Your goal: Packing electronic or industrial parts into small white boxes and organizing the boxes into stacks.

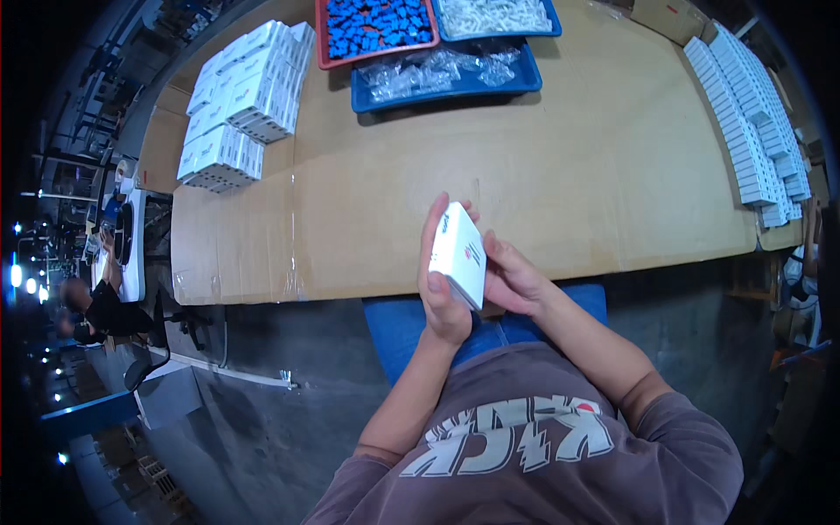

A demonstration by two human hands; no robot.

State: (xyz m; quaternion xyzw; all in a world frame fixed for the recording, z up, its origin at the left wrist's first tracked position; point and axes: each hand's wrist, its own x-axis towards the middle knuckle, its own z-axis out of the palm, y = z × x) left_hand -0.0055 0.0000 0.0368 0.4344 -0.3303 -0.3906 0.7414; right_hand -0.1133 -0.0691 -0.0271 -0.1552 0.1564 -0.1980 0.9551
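Observation:
A small white box [461, 254] with a little red and dark print is held tilted just beyond the table's near edge, above my lap. My left hand [444, 293] wraps its left side, thumb on the near end and fingers along the far side. Against the right edge, my right hand [516, 282] is curled round the box, its thumb raised near the upper corner. Its other fingertips are partly hidden behind the box.
On the cardboard-covered table [385, 201], white boxes [254, 87] are stacked at left, with more white boxes [744, 122] at right. A red tray [325, 63] of blue parts, a blue tray [553, 33] of whitish pieces and another blue tray [446, 101] of clear bags stand behind. A person [109, 302] sits far left.

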